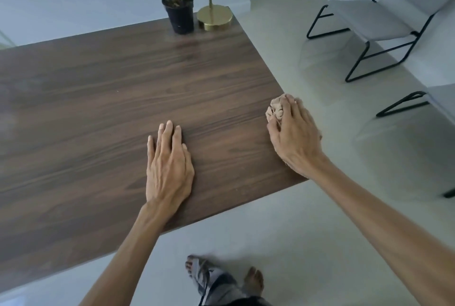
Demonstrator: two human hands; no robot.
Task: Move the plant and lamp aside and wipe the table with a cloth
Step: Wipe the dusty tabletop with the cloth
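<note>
Cloth (275,110): tan, soft, likely light, bunched under the clenched fingers of the right hand (294,134) at the table (98,98) edge, best gripped by its wad; left hand (168,170) flat, fingers released.

My left hand (170,167) lies flat on the wooden table (98,98) while my right hand (293,130) presses a crumpled beige cloth (274,110) at its edge, the potted plant (177,0) and brass lamp (214,16) at the far corner.

Soft, even daylight with faint shadows; a pale sheen on the table (98,98) at far left, wide-angle bending at the edges, slight blur throughout.
</note>
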